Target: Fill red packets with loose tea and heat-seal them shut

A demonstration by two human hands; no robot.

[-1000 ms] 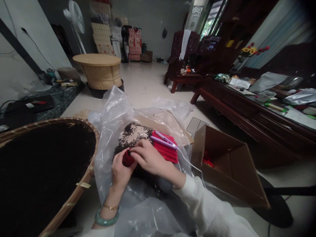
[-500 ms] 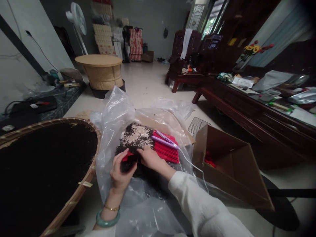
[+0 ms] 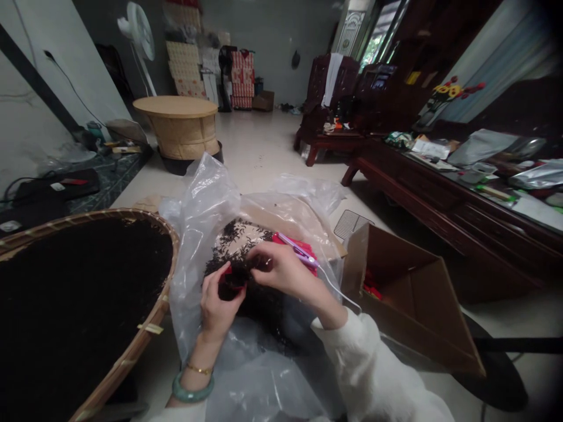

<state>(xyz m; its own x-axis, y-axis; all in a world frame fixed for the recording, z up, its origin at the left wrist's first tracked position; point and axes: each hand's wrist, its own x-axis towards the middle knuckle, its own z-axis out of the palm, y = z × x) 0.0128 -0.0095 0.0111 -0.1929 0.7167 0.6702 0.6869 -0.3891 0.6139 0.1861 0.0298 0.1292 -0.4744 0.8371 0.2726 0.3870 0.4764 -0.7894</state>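
My left hand point(image 3: 221, 305) is curled round a small red packet point(image 3: 229, 271), whose open mouth looks dark inside. Just right of that mouth is my right hand point(image 3: 285, 272), its thumb and fingers pinched together round a few dark tea leaves; how many they hold I cannot make out. Loose tea leaves point(image 3: 233, 237) lie scattered inside a clear plastic bag point(image 3: 200, 202), with a darker heap under my hands. Behind my right hand lies a purple hair straightener point(image 3: 299, 252) with a white cord, on a stack of red packets point(image 3: 308, 246) that my hand partly covers.
At left stands a wide woven basket point(image 3: 169, 281) full of dark leaves. On the right is an open cardboard box point(image 3: 413, 328) with some red packets point(image 3: 372, 288) inside. A wire rack point(image 3: 352, 221) lies on the floor, near a long dark wooden table point(image 3: 422, 193).
My right hand has risen from the leaves and turned, now curled beside the packet's mouth and hiding more of the red stack. My left hand keeps the packet in nearly the same place.
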